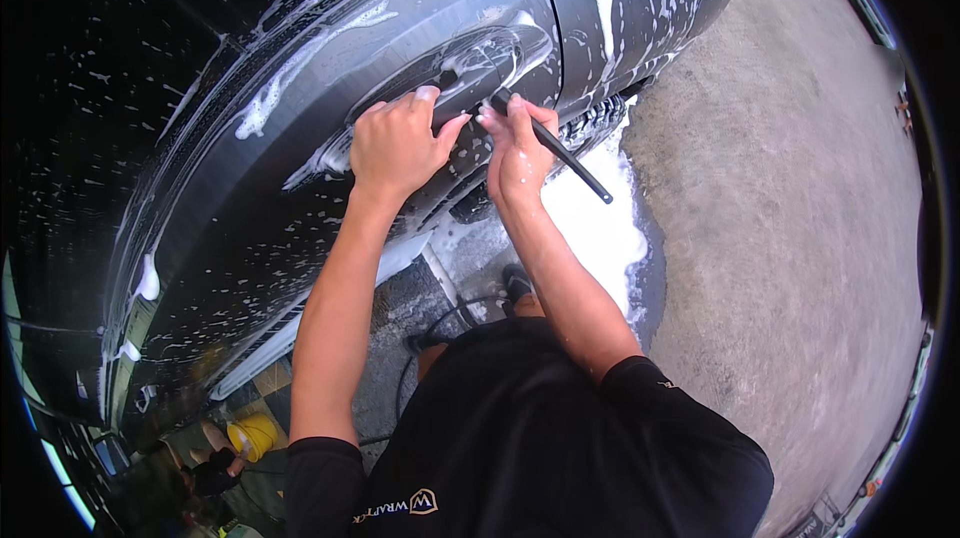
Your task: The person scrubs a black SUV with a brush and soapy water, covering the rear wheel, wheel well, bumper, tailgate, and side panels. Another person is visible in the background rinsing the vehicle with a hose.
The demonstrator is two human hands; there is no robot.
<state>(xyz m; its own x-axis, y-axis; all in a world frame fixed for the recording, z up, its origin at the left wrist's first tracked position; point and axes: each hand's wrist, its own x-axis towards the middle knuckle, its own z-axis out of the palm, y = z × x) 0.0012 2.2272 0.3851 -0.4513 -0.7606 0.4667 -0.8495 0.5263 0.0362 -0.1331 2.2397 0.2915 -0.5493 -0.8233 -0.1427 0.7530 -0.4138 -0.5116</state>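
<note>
A dark grey car door streaked with white foam fills the upper left. My left hand is at its door handle, fingers curled over it and thumb apart; the fingertips are partly hidden. Soapy film rings the recess around the handle. In my right hand is a slim black-handled brush, gripped near its upper end, the free end slanting down to the right. Its bristle end sits close by the door handle and cannot be made out clearly. Foam specks wet the right hand.
White foam covers the ground beside a wheel. A dark hose lies by my feet. Concrete ground stretches to the right. At lower left another person is beside a yellow bucket.
</note>
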